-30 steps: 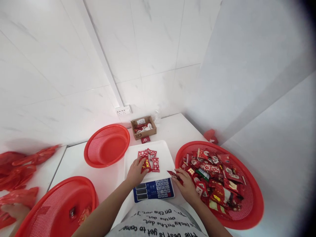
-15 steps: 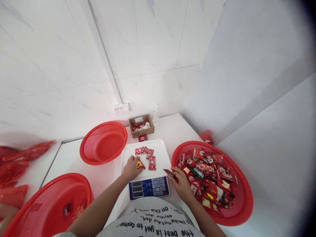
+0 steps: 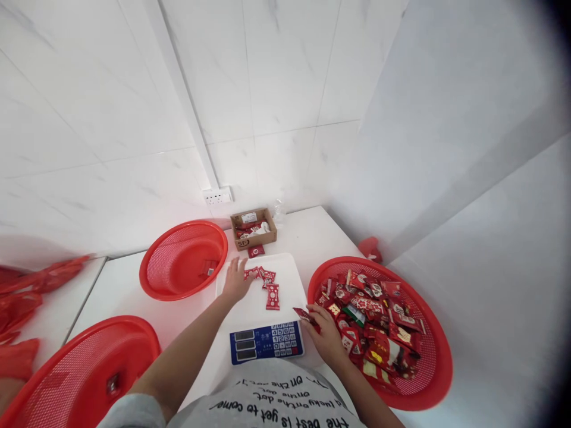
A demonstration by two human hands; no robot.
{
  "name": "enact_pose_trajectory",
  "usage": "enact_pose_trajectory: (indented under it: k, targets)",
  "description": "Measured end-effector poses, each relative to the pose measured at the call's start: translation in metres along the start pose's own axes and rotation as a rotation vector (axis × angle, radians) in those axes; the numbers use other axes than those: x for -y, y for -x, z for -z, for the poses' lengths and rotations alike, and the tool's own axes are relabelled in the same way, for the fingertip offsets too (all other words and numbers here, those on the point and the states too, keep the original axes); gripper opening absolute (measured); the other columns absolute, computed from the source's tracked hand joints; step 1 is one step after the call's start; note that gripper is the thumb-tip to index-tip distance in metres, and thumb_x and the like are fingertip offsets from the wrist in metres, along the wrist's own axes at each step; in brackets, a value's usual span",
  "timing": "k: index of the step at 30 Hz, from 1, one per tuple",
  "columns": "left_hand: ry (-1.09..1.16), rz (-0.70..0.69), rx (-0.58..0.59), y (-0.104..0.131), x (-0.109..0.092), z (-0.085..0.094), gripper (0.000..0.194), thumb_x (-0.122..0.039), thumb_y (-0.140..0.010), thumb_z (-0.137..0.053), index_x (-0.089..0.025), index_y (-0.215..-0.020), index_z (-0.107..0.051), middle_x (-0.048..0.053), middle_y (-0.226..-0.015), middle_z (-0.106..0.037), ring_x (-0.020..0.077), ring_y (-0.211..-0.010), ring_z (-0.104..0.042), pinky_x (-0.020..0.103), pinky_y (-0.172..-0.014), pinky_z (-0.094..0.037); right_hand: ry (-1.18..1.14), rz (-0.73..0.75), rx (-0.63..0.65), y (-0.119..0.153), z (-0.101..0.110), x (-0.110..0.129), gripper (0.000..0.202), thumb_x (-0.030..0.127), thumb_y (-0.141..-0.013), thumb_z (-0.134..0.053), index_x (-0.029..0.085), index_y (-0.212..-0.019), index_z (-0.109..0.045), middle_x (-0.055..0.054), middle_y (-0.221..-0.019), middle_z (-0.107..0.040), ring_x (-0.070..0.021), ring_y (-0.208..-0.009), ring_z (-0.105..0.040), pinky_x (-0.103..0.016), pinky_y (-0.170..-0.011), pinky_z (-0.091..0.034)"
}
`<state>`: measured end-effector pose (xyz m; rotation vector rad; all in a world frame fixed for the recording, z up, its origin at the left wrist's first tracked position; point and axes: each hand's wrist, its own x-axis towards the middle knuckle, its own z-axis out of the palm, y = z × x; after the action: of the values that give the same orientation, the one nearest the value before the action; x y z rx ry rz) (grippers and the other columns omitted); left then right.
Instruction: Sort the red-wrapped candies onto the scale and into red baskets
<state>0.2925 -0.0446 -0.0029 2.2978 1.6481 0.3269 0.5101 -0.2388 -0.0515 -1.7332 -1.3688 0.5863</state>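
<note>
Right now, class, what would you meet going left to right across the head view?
Red plastic bags, rear red basket, left hand, nearest packet on the scale, held packet in the right hand, packet-filled basket.

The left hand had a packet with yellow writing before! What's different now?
The left hand let go of it and moved forward, near the small red packets on the scale. A reddish packet now shows in the far red basket, maybe the same one. The right hand still holds its dark red packet, and the small red packets remain on the scale.
</note>
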Motion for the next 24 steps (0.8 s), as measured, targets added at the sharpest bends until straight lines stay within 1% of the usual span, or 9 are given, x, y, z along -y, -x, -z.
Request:
enact_pose_trajectory:
  k: [2, 4, 7, 9, 11, 13, 15, 20, 24]
  targets:
    - [0.006, -0.009, 0.110, 0.003, -0.021, -0.018, 0.062, -0.050, -0.084, -0.040, -0.015, -0.135, -0.036, 0.018, -0.145, -0.026, 0.0300, -0.134, -0.021, 0.046, -0.105, -0.023, 0.009, 0.001, 0.004, 0.000, 0.000, 0.000, 0.021, 0.037, -0.080, -0.054, 0.020, -0.083, -0.065, -0.009, -0.109, -0.061, -0.0234, -0.107, -0.052, -0.042, -0.096, -0.039]
    - [-0.033, -0.043, 0.186, 0.008, -0.040, -0.031, 0.066, -0.057, -0.082, -0.038, -0.021, -0.137, -0.032, 0.016, -0.147, -0.023, 0.0326, -0.135, -0.015, 0.054, -0.104, -0.017, 0.019, 0.000, 0.004, 0.000, 0.000, 0.001, 0.020, 0.036, -0.080, -0.054, 0.020, -0.081, -0.065, -0.010, -0.108, -0.061, -0.0236, -0.106, -0.052, -0.042, -0.095, -0.039]
    - [-0.121, -0.179, 0.263, 0.020, -0.060, -0.040, 0.070, -0.063, -0.077, -0.040, -0.027, -0.137, -0.032, 0.013, -0.148, -0.020, 0.0349, -0.136, -0.009, 0.059, -0.103, -0.009, 0.023, -0.002, 0.004, 0.000, 0.000, 0.002, 0.018, 0.034, -0.080, -0.054, 0.019, -0.081, -0.064, -0.010, -0.108, -0.061, -0.0235, -0.105, -0.053, -0.042, -0.095, -0.039]
    - [-0.166, -0.273, 0.258, 0.029, -0.067, -0.041, 0.069, -0.062, -0.077, -0.042, -0.026, -0.135, -0.036, 0.013, -0.146, -0.024, 0.0341, -0.135, -0.014, 0.057, -0.104, -0.009, 0.024, -0.003, 0.007, -0.001, 0.000, 0.001, 0.017, 0.034, -0.079, -0.054, 0.019, -0.081, -0.064, -0.010, -0.108, -0.061, -0.0235, -0.106, -0.053, -0.042, -0.096, -0.039]
    - [-0.192, -0.338, 0.210, 0.036, -0.069, -0.040, 0.061, -0.057, -0.079, -0.043, -0.024, -0.131, -0.040, 0.013, -0.140, -0.034, 0.0316, -0.129, -0.026, 0.053, -0.103, -0.015, 0.025, -0.006, 0.010, -0.001, 0.000, 0.001, 0.018, 0.033, -0.080, -0.054, 0.019, -0.081, -0.064, -0.010, -0.108, -0.061, -0.0234, -0.106, -0.052, -0.042, -0.096, -0.039]
    - [-0.209, -0.366, 0.175, 0.039, -0.068, -0.036, 0.051, -0.050, -0.082, -0.042, -0.023, -0.126, -0.044, 0.012, -0.128, -0.044, 0.0285, -0.118, -0.039, 0.049, -0.099, -0.024, 0.025, -0.006, 0.007, -0.001, 0.000, 0.001, 0.018, 0.034, -0.080, -0.054, 0.019, -0.082, -0.064, -0.010, -0.108, -0.061, -0.0236, -0.106, -0.052, -0.042, -0.096, -0.039]
    - [-0.224, -0.363, 0.175, 0.038, -0.066, -0.032, 0.044, -0.045, -0.083, -0.044, -0.023, -0.120, -0.047, 0.011, -0.117, -0.050, 0.0269, -0.108, -0.045, 0.045, -0.093, -0.032, 0.021, -0.003, 0.002, -0.001, 0.000, 0.000, 0.019, 0.035, -0.080, -0.054, 0.019, -0.082, -0.064, -0.010, -0.108, -0.062, -0.0239, -0.106, -0.053, -0.043, -0.095, -0.040]
    - [-0.120, -0.216, 0.236, 0.033, -0.060, -0.030, 0.034, -0.036, -0.079, -0.050, -0.025, -0.112, -0.050, 0.007, -0.105, -0.052, 0.0226, -0.097, -0.053, 0.033, -0.080, -0.041, 0.013, 0.006, -0.011, -0.001, 0.001, 0.001, 0.021, 0.038, -0.079, -0.054, 0.020, -0.081, -0.065, -0.011, -0.106, -0.062, -0.0244, -0.104, -0.054, -0.043, -0.094, -0.041]
    - [-0.048, -0.119, 0.194, 0.031, -0.049, -0.027, 0.027, -0.030, -0.080, -0.049, -0.025, -0.107, -0.051, 0.004, -0.098, -0.054, 0.0182, -0.087, -0.058, 0.027, -0.071, -0.044, 0.016, 0.014, -0.006, 0.000, 0.001, 0.000, 0.020, 0.036, -0.079, -0.054, 0.020, -0.083, -0.065, -0.010, -0.107, -0.062, -0.0241, -0.106, -0.053, -0.043, -0.095, -0.040]
